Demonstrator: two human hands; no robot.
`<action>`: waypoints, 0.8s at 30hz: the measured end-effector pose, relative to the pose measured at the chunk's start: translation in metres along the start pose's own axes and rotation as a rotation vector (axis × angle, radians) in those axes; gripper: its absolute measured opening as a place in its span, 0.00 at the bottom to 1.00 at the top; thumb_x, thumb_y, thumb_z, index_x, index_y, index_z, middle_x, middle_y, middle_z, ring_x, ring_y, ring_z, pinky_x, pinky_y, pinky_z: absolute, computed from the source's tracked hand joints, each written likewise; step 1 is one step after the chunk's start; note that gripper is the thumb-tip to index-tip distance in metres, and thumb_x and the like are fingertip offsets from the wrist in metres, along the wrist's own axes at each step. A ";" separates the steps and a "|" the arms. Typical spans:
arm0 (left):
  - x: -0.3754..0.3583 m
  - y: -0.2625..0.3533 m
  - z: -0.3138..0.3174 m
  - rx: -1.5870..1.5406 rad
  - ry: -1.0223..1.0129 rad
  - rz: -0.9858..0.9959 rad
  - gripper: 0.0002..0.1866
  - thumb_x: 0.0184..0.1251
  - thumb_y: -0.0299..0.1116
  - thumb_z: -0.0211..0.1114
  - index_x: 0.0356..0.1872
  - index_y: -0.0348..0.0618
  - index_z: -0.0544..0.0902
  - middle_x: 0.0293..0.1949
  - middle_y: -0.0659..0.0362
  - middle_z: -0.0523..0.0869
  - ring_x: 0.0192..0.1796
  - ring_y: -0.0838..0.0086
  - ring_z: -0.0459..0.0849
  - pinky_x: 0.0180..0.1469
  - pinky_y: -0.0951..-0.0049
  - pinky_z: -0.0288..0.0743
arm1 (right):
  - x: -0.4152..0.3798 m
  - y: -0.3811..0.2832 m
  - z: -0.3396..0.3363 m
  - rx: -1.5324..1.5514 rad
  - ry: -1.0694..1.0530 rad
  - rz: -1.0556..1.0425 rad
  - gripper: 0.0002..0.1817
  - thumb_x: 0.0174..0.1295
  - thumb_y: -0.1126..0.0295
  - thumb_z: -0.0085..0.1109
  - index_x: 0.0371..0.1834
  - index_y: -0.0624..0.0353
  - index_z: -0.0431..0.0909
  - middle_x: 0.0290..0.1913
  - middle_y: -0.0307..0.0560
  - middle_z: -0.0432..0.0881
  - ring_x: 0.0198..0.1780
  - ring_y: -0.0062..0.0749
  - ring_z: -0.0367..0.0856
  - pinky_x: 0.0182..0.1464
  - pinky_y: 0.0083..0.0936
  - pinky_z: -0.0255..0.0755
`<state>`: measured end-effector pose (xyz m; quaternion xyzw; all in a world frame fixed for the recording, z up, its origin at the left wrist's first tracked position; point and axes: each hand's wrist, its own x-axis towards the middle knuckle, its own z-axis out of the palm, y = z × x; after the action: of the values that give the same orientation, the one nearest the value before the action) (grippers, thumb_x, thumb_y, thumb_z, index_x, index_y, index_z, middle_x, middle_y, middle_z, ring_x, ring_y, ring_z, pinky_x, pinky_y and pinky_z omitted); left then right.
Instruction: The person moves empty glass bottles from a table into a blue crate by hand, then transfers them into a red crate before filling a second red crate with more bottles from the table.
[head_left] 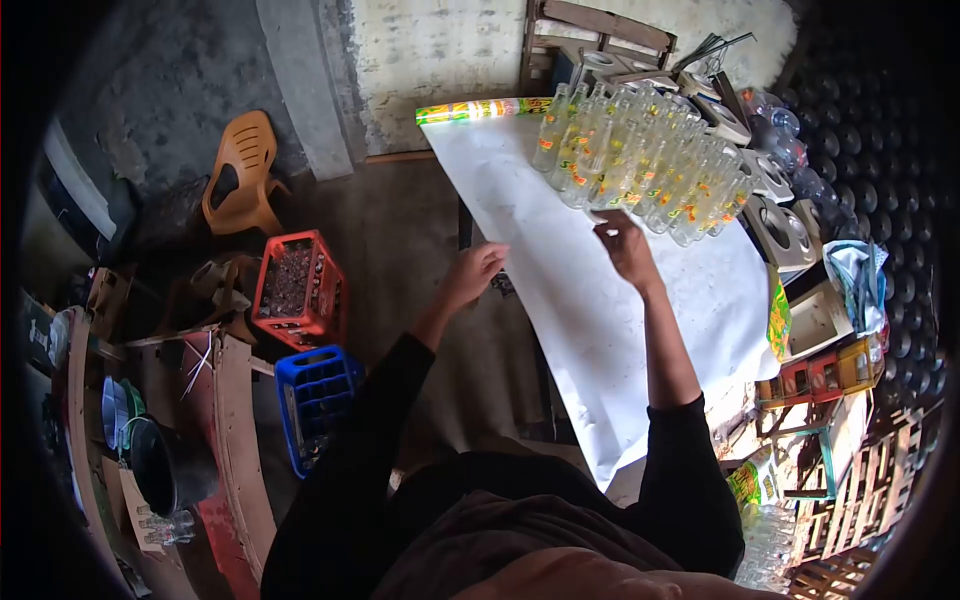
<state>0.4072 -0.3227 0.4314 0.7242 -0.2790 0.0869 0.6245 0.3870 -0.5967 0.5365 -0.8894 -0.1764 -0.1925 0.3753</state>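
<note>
Many clear glass bottles (640, 160) with yellow and orange printed labels stand packed together at the far end of a table covered by a white sheet (560, 270). My right hand (625, 248) is over the sheet, just in front of the nearest bottles. Its fingers are bent and a little apart, and nothing shows in them. Above the sheet's left edge, my left hand (475, 272) is raised with its fingers loosely curved and no object visible in it. Neither hand appears to touch a bottle.
On the floor to the left are a red crate (305, 285) holding bottles and a blue crate (318, 395). An orange plastic chair (243, 165) stands behind them. Speakers (785, 225) line the table's right side, with stacked dark bottles (880, 160) beyond.
</note>
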 end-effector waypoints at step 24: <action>0.203 0.076 0.139 0.531 -0.101 0.416 0.20 0.54 0.27 0.63 0.49 0.40 0.69 0.43 0.49 0.74 0.45 0.52 0.77 0.43 0.58 0.72 | 0.088 0.081 -0.063 -0.460 0.074 -0.018 0.25 0.57 0.70 0.56 0.57 0.64 0.64 0.60 0.71 0.62 0.57 0.62 0.67 0.53 0.43 0.69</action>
<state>0.5059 -0.5205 0.5644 0.7925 -0.4190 0.2462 0.3686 0.4870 -0.6814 0.5708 -0.9422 -0.1218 -0.2636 0.1673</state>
